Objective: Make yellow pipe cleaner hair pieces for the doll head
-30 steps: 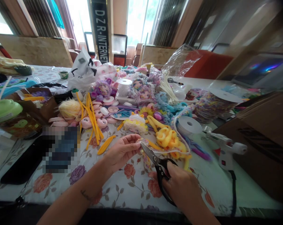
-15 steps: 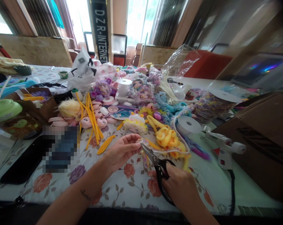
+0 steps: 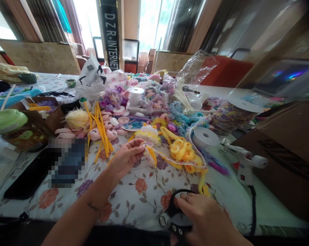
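My left hand (image 3: 127,155) is closed in a pinch on the end of a thin white lacy trim (image 3: 171,160) with bits of coloured fluff. That trim runs right, past a heap of yellow fuzzy yarn (image 3: 182,150), up towards a white spool (image 3: 205,136). A yellow strip (image 3: 151,156) shows right beside my fingertips; whether I hold it too I cannot tell. Near the table's front edge my right hand (image 3: 200,212) grips black-handled scissors (image 3: 175,201), their blades mostly out of sight. A doll head with yellow frill (image 3: 148,132) lies just beyond my left hand.
Several pink doll heads (image 3: 112,134) and yellow pipe cleaners (image 3: 101,126) lie left of centre. A phone (image 3: 28,174) is at the left, a glue gun (image 3: 246,164) and cardboard box (image 3: 282,147) at the right. Finished-looking dolls (image 3: 158,102) pile up behind.
My right hand has drawn the scissors away from the trim, down towards the front edge. My left hand has shifted slightly left and up, still pinching the trim.
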The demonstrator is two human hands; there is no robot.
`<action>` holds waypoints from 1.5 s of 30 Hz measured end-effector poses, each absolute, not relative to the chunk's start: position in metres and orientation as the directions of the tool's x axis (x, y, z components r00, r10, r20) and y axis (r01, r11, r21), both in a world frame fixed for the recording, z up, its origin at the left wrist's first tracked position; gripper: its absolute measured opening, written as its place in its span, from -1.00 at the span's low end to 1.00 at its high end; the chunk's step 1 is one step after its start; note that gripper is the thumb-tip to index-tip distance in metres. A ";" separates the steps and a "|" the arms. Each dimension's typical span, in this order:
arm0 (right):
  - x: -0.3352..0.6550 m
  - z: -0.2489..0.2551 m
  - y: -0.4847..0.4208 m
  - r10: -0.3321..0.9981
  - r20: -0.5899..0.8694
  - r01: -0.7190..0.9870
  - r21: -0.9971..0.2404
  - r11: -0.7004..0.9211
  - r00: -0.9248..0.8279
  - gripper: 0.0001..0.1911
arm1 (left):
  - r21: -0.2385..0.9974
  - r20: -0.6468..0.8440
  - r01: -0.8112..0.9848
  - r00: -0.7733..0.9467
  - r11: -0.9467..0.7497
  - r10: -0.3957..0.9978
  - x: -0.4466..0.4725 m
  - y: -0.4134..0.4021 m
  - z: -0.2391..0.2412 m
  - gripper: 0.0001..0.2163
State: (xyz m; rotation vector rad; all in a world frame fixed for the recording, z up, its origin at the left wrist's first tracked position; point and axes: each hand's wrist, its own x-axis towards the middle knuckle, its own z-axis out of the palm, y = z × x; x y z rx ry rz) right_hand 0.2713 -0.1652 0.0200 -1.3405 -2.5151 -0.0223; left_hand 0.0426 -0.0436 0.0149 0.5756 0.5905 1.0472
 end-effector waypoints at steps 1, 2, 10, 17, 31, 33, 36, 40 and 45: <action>0.274 0.020 -0.166 0.845 0.205 0.839 -0.143 0.525 -0.494 -0.69 | 0.688 -0.173 -0.620 0.363 0.376 0.916 0.042 -0.043 0.016 -0.78; 0.277 0.018 -0.165 0.879 0.166 0.869 -0.154 0.471 -0.447 -0.73 | 0.692 -0.177 -0.621 0.349 0.369 0.920 0.041 -0.042 0.016 -0.78; 0.261 0.009 -0.144 0.931 -0.080 0.888 -0.342 0.309 -0.355 -0.84 | 0.765 -0.139 -0.564 0.327 0.311 0.935 0.039 -0.040 0.018 -0.76; 0.252 0.022 -0.130 0.898 0.165 0.697 -0.580 0.423 -0.408 -0.86 | 0.856 -0.084 -0.457 0.337 0.241 0.938 0.041 -0.042 0.016 -0.76; 0.229 0.020 -0.054 0.895 0.250 0.267 -0.894 0.360 -0.370 -0.39 | 0.949 0.033 -0.307 0.326 0.073 0.945 0.048 -0.046 0.011 -0.75; 0.229 0.014 -0.053 0.901 0.202 0.139 -0.952 0.273 -0.385 -0.44 | 0.953 0.043 -0.300 0.301 0.051 0.953 0.049 -0.046 0.011 -0.76; 0.229 0.009 -0.053 0.908 0.155 -0.014 -0.987 0.162 -0.390 -0.46 | 0.958 0.036 -0.282 0.300 0.052 0.953 0.051 -0.047 0.012 -0.78; 0.229 0.004 -0.054 0.937 0.133 -0.052 -0.991 0.123 -0.322 -0.48 | 0.966 -0.009 -0.238 0.356 0.100 0.935 0.053 -0.049 0.014 -0.70; 0.230 -0.001 -0.056 0.950 0.187 0.021 -0.980 0.198 -0.250 -0.52 | 0.977 -0.079 -0.145 0.428 0.154 0.900 0.054 -0.051 0.016 -0.72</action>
